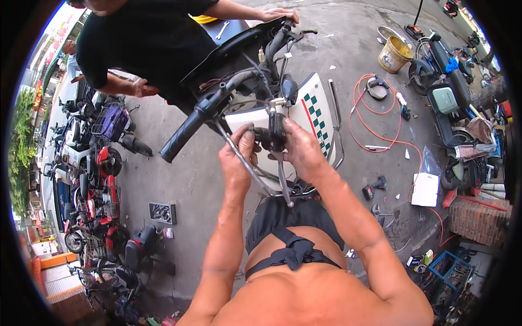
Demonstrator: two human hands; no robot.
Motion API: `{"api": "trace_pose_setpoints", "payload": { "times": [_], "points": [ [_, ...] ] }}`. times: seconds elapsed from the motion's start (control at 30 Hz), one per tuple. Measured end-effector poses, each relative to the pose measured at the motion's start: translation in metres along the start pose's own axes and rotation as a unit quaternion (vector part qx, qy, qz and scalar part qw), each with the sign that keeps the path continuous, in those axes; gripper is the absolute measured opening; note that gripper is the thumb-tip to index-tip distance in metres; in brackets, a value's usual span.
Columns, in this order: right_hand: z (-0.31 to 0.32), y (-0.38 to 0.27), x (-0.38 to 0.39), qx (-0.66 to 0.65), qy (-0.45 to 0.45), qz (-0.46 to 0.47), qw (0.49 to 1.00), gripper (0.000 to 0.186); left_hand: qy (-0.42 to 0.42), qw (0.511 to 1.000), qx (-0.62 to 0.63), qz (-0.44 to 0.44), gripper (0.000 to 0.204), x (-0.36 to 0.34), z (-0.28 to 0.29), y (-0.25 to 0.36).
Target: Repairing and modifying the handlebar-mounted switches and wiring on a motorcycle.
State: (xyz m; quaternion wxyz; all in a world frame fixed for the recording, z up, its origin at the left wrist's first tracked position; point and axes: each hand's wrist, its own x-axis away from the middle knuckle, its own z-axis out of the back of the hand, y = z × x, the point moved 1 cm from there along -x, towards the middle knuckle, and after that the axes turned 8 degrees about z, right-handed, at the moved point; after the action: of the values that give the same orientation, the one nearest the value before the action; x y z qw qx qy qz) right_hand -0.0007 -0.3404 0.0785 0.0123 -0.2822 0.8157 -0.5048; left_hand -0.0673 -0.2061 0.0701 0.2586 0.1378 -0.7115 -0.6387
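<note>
Between my hands, in front of the scooter's handlebar, is a black brake lever assembly (276, 130) with a silver lever (284, 179) pointing down towards me. My right hand (305, 149) grips its right side, thumb near the top. My left hand (239, 155) is closed at its left side, thumb and fingers pinched on a dark part; its fingertips are partly hidden. A thin silver rod (242, 157) passes across my left hand. Beyond lie the black handlebar grip (185, 136) and a white front panel (312, 103) with green checks and a red stripe.
A co-worker in a black shirt (144, 43) stands far left, one hand (280, 15) on the handlebar's far end. On the ground right are an orange hose (361, 127), a cordless drill (375, 186) and a bucket (395, 54). A parts tray (162, 213) and parked scooters (109, 163) are left.
</note>
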Motion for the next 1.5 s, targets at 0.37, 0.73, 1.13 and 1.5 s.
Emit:
{"api": "trace_pose_setpoints", "payload": {
  "times": [0.37, 0.73, 1.13, 1.5],
  "points": [
    [0.007, 0.008, -0.005, -0.018, -0.051, 0.004, 0.998, 0.037, -0.012, 1.000, -0.004, 0.022, 0.038, -0.004, 0.010, -0.002],
    [0.013, -0.005, -0.006, 0.062, -0.024, -0.008, 0.998, 0.039, 0.058, 0.994, -0.029, -0.093, 0.034, 0.017, 0.008, 0.004],
    [0.006, -0.004, -0.006, 0.049, -0.025, -0.013, 0.998, 0.037, -0.075, 0.969, -0.210, -0.102, 0.045, 0.057, -0.013, -0.017],
    [0.007, -0.004, -0.013, 0.052, -0.046, -0.038, 0.997, 0.039, -0.059, 0.971, -0.224, -0.057, 0.056, 0.054, -0.016, -0.020]
  ]
}}
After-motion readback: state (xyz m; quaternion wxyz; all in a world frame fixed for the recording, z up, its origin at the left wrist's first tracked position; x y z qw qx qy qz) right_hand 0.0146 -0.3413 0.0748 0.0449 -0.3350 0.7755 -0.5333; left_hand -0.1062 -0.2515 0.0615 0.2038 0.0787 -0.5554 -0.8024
